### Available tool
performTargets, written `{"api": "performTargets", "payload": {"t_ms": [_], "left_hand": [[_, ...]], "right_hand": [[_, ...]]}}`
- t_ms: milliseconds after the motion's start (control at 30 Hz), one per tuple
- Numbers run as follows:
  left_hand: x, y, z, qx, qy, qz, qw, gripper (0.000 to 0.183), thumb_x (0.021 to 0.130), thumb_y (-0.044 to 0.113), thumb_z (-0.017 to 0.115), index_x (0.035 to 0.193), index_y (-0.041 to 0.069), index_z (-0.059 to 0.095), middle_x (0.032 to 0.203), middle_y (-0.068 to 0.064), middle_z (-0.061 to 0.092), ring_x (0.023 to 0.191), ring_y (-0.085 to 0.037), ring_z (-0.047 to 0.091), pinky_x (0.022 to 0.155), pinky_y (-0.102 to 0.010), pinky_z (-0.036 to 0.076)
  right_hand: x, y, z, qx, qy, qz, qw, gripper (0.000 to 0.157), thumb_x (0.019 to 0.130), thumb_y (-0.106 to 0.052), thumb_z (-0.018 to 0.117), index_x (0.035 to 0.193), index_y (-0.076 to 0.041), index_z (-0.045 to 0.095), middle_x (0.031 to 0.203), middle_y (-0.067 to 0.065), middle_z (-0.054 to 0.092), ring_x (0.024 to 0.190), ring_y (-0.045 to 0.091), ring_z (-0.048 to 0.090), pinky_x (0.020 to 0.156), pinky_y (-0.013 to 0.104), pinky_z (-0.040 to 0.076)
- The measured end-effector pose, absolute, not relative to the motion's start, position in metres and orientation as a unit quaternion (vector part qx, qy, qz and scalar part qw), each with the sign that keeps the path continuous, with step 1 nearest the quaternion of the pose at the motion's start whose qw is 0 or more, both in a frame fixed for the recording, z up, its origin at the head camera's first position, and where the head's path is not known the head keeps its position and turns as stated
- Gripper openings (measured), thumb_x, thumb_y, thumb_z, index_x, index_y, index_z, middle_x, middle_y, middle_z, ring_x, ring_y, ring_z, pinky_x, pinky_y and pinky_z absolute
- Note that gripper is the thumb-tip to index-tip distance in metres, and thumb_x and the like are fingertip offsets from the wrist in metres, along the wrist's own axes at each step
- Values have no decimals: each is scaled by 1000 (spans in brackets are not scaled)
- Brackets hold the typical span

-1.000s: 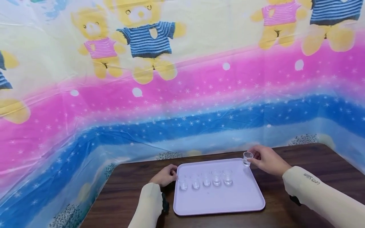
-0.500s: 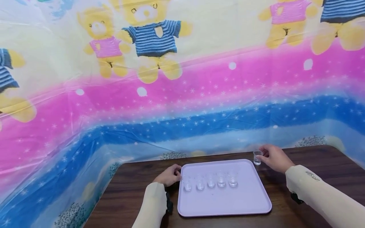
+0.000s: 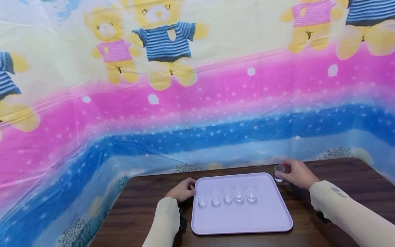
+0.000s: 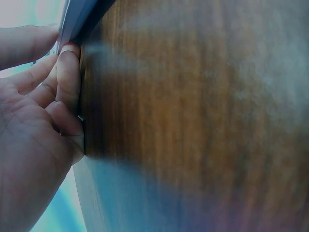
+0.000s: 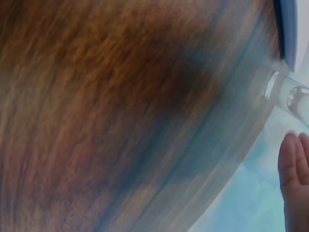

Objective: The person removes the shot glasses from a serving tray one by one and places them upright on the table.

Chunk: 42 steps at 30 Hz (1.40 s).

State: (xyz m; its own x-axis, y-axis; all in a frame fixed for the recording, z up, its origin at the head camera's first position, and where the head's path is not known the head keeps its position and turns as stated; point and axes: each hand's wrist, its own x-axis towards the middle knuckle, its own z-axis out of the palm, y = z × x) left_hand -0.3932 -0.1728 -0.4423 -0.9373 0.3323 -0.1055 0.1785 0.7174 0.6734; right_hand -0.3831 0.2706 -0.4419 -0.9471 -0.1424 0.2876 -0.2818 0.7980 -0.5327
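At the back right, beside the corner of the lilac tray (image 3: 240, 223), my right hand (image 3: 297, 175) holds a small clear shot glass (image 3: 279, 174) between thumb and fingers. In the right wrist view this shot glass (image 5: 289, 94) has its base close to the tabletop, and fingertips (image 5: 289, 150) show near it. Several similar shot glasses (image 3: 239, 196) stand in a row across the tray. My left hand (image 3: 182, 190) is at the tray's left edge; up close, the thumb and fingers of the left hand (image 4: 43, 101) pinch the tray rim (image 4: 72, 24).
The tray lies on a dark brown wooden table (image 3: 139, 206). Behind the table's back edge hangs a patterned curtain (image 3: 216, 130) with bears and snowflakes, which also wraps round both sides.
The right hand has carried the shot glass from over the tray's back right corner outward to the right and down beside the tray. The left hand stays at the tray's edge.
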Motion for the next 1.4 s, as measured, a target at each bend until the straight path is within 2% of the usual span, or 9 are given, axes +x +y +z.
{"api": "performTargets", "payload": {"t_ms": [133, 233, 500, 733, 1167, 1400], "left_hand": [[-393, -173, -442, 135, 918, 353, 116, 39, 81, 15, 56, 117, 6, 43, 82, -7, 50, 65, -20, 48, 57, -32, 39], [-393, -173, -441, 138, 916, 357, 118, 40, 81, 15, 57, 118, 6, 43, 82, -7, 50, 65, -20, 48, 58, -33, 39], [-394, -174, -440, 131, 915, 362, 120, 40, 80, 16, 59, 117, 7, 45, 83, -6, 50, 67, -20, 48, 59, -33, 39], [-394, -174, -440, 130, 916, 361, 118, 40, 81, 15, 58, 117, 6, 44, 83, -6, 50, 68, -20, 48, 60, -33, 39], [-394, -172, -441, 124, 916, 362, 123, 40, 81, 17, 58, 117, 9, 45, 84, -6, 51, 68, -21, 49, 61, -33, 40], [-396, -174, -442, 127, 914, 366, 123, 40, 81, 15, 57, 118, 8, 44, 84, -7, 50, 67, -21, 49, 60, -33, 39]], "right_hand": [[-378, 266, -437, 149, -938, 275, 150, 70, 67, -50, 65, 121, -8, 47, 110, 9, 49, 95, 25, 48, 74, 45, 40], [-373, 258, -432, 185, -929, 276, 161, 66, 67, -47, 66, 120, -11, 49, 114, 7, 47, 98, 25, 45, 75, 45, 39], [-358, 221, -422, 216, -923, 303, 103, 55, 67, -50, 65, 110, -18, 54, 100, -4, 54, 89, 16, 51, 71, 35, 42], [-350, 194, -426, 275, -907, 313, 55, 44, 67, -41, 69, 102, -18, 58, 93, -7, 54, 85, 12, 50, 71, 32, 43], [-349, 184, -431, 310, -898, 304, 75, 28, 70, -30, 70, 93, -17, 60, 77, -4, 52, 68, 14, 49, 57, 23, 41], [-350, 191, -422, 292, -905, 293, 102, 27, 71, -31, 69, 92, -18, 59, 79, -7, 51, 69, 11, 49, 59, 21, 41]]}}
